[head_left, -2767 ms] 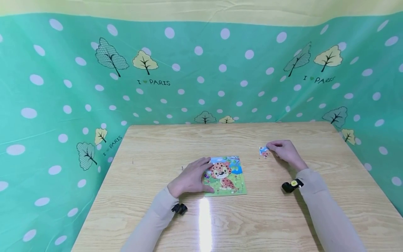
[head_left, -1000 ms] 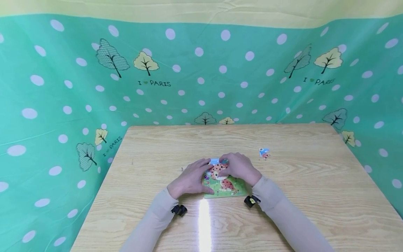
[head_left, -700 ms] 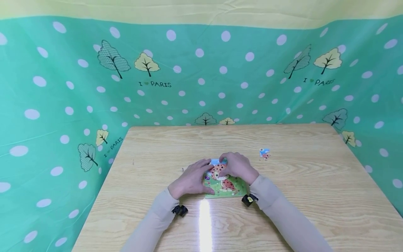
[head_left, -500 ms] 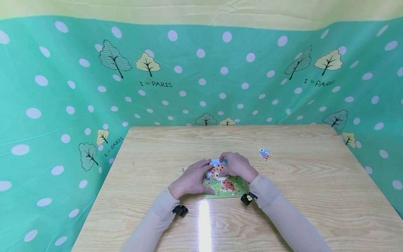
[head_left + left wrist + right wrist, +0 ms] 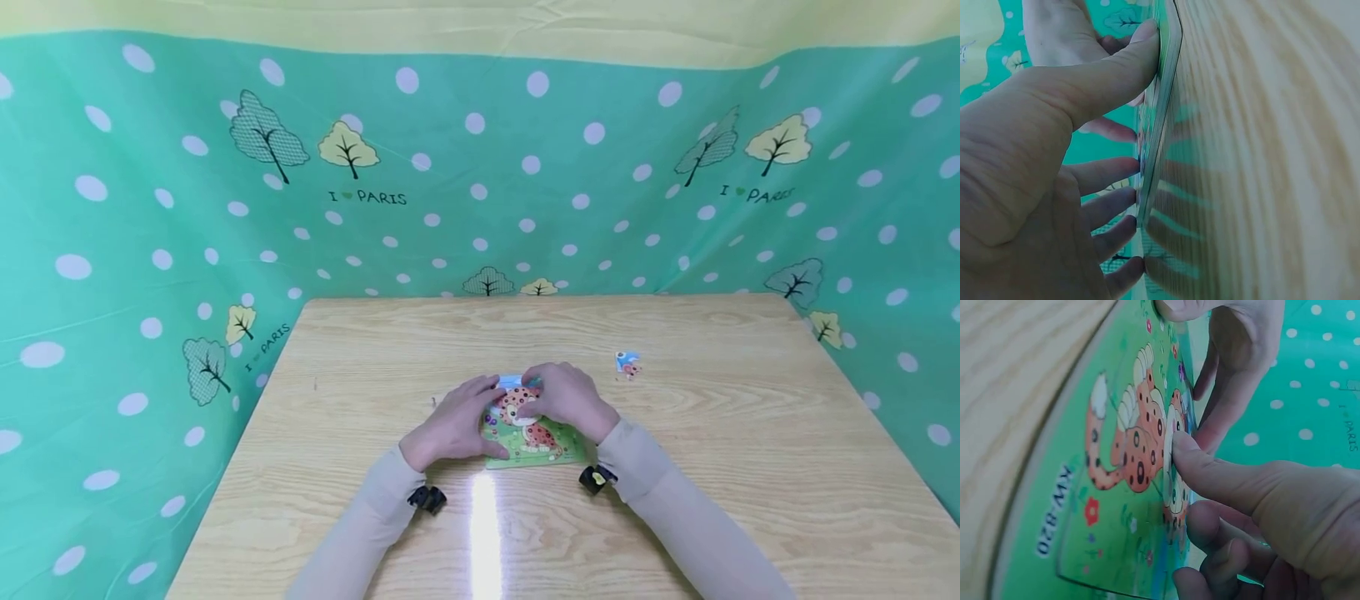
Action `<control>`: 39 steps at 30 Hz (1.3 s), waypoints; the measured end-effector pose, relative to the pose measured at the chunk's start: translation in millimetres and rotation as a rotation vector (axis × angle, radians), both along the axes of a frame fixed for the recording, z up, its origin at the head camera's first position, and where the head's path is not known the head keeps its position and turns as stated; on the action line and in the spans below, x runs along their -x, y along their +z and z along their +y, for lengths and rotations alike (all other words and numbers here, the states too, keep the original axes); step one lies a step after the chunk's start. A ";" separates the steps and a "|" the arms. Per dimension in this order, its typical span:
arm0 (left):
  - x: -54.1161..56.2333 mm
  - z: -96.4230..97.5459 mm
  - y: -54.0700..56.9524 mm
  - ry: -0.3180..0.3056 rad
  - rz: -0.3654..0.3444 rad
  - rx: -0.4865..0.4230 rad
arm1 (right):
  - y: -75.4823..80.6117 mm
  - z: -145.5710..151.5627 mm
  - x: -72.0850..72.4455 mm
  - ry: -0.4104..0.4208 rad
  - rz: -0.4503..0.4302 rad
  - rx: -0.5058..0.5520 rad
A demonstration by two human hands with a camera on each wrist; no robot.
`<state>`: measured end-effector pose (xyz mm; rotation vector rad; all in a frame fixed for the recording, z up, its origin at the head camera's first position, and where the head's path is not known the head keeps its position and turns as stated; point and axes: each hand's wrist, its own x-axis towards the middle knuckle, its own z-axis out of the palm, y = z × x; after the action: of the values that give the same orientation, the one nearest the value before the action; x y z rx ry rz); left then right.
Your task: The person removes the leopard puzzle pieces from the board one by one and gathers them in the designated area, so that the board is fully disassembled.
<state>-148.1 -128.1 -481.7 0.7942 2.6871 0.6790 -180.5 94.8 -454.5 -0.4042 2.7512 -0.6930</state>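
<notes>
Leopard jigsaw puzzle lies flat on the wood-grain surface, between the fingers of both hands; neither hand is nearer, as both are in contact. Outline appears close to square, with no marked long axis; "KW-820" is legible along one margin. Governing relation, as judged: the printed leopard's face lies directly under the right thumb.

Left hand: fingers spread apart, tips touching the puzzle's left side, thumb resting at the near edge. Right hand: reaches over the far right portion, thumb against the face, other fingers bent beyond it. Whether these clamp a separate piece cannot be determined.

Loose puzzle pieces lie beyond and to the right of the right fingers, apart from them.
</notes>
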 end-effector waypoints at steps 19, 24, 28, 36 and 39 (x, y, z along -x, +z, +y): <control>0.1 -0.7 -1.7 0.028 -0.011 0.007 | -12.0 2.9 16.4 0.031 -0.216 0.173; 0.3 -2.5 -1.1 0.035 -0.010 0.015 | -13.2 2.1 18.0 0.039 -0.225 0.195; -0.1 -2.2 -0.5 0.026 -0.007 0.007 | -12.9 2.1 17.7 0.028 -0.230 0.194; 1.5 -0.5 0.2 0.010 0.007 -0.005 | -20.2 12.3 14.0 -0.024 -0.157 0.255; 2.0 -0.3 0.8 0.014 0.000 -0.006 | -29.1 18.7 14.6 -0.018 -0.114 0.334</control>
<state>-150.0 -128.4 -480.9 0.7770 2.6947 0.6909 -195.1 113.5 -483.6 -0.3941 2.5366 -1.1491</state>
